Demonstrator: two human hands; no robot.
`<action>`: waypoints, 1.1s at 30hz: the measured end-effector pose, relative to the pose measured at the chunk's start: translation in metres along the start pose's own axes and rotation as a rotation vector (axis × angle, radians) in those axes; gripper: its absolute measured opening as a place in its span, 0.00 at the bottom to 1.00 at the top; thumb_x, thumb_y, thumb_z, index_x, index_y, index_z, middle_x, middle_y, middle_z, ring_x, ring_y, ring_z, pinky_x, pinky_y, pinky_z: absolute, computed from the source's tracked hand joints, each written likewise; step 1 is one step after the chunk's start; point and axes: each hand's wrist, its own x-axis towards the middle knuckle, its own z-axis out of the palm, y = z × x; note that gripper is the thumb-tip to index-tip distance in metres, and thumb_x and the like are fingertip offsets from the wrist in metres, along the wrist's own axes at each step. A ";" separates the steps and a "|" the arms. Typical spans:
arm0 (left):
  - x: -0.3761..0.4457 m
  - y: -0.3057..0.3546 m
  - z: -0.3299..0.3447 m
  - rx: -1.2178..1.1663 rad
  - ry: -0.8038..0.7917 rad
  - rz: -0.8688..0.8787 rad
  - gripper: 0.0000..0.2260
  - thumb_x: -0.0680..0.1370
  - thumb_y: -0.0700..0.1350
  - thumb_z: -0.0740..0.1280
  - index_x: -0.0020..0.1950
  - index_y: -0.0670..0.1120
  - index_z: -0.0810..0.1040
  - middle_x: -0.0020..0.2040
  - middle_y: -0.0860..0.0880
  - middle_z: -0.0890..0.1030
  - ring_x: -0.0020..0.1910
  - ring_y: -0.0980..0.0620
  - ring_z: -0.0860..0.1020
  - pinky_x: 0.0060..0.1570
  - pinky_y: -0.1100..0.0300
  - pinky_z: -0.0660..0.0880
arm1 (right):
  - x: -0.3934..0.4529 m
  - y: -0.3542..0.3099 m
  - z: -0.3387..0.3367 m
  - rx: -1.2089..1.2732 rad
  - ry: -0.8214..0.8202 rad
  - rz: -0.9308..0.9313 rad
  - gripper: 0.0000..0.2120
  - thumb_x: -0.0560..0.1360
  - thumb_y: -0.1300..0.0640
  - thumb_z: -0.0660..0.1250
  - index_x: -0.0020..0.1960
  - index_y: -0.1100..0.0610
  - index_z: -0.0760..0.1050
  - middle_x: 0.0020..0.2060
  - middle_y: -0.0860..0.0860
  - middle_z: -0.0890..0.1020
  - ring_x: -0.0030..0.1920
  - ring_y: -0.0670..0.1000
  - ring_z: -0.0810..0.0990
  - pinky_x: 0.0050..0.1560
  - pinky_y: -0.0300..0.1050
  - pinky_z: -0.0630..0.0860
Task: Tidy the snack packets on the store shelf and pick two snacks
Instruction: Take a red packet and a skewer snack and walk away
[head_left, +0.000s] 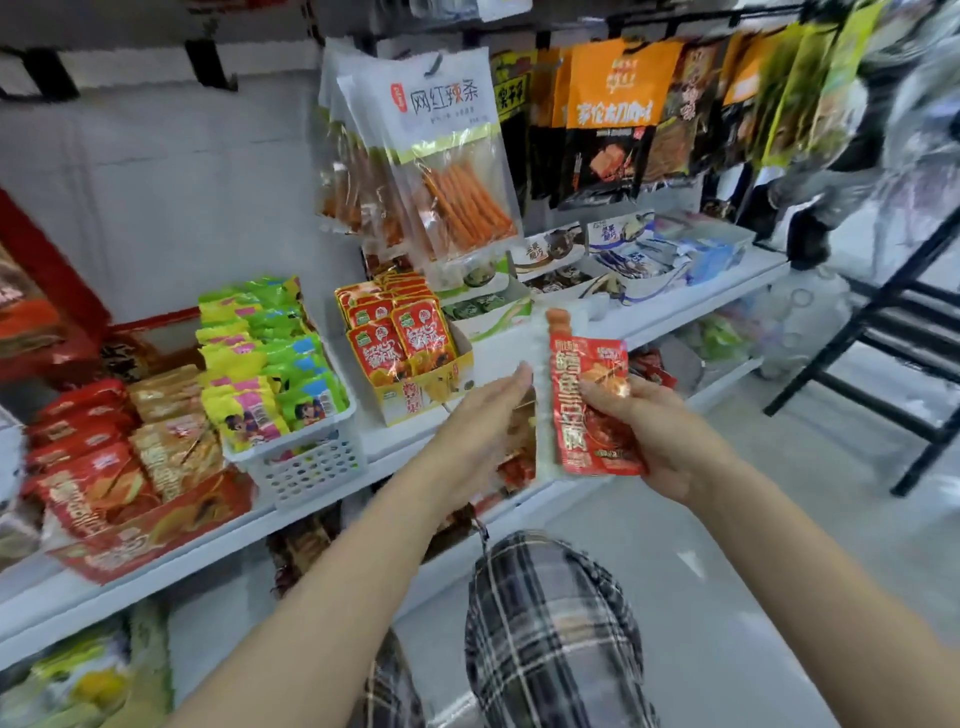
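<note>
Head view: both chosen snacks were in hand, in front of the shelf.

The right hand (660, 436) pinched a red packet (592, 410) and a pale sausage stick (550, 395) together, held clear of the white shelf (519, 343); the left hand (478, 431) was flat, fingers straight, touching the stick's edge. The picking looked finished; next, judging by the untidy white basket (306, 462), came straightening packets, needing a free hand.

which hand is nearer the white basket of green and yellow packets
Left. The left hand is just right of the white basket; the right hand, holding a red packet, is farther right.
</note>
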 end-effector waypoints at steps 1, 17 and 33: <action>-0.002 0.005 0.007 -0.071 -0.054 -0.010 0.20 0.82 0.56 0.60 0.66 0.43 0.77 0.60 0.45 0.83 0.60 0.45 0.80 0.65 0.48 0.74 | -0.007 -0.004 0.002 0.000 -0.015 -0.008 0.22 0.64 0.53 0.77 0.56 0.58 0.80 0.50 0.57 0.86 0.48 0.56 0.86 0.46 0.51 0.82; 0.180 0.068 0.059 -0.080 -0.096 -0.244 0.15 0.85 0.49 0.57 0.59 0.41 0.78 0.58 0.38 0.82 0.52 0.43 0.82 0.57 0.46 0.78 | 0.079 -0.056 -0.049 0.267 0.513 -0.082 0.12 0.75 0.52 0.71 0.54 0.59 0.81 0.49 0.58 0.86 0.49 0.58 0.85 0.47 0.54 0.82; -0.041 0.341 0.292 0.411 -0.817 -0.318 0.08 0.80 0.37 0.66 0.57 0.37 0.71 0.37 0.44 0.76 0.30 0.52 0.73 0.27 0.59 0.73 | -0.307 -0.321 -0.023 0.441 1.297 -0.013 0.08 0.74 0.57 0.72 0.49 0.61 0.81 0.45 0.59 0.86 0.45 0.56 0.84 0.48 0.50 0.81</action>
